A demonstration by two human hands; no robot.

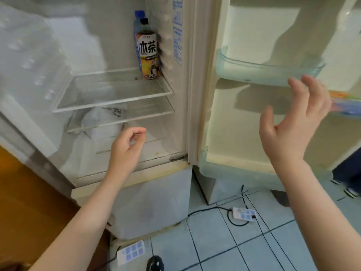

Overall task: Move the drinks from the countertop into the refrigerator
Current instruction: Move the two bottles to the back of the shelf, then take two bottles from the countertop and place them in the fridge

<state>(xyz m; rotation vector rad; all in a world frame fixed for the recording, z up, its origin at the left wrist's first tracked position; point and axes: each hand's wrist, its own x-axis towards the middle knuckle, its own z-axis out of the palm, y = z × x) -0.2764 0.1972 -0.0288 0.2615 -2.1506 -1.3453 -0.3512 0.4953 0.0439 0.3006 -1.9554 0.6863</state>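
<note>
Both hands are empty: the left hand (128, 142) hangs loosely curled below the glass shelf (109, 98), and the right hand (293, 124) is spread well right of it. The tea bottle (148, 53) and water bottle (139, 18) stand upright at the shelf's back right corner, nearer the left hand.

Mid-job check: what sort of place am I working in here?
Likely a home kitchen: an open refrigerator with a tea bottle and a water bottle on its glass shelf, a tiled floor, and a power strip lying on it.
</note>
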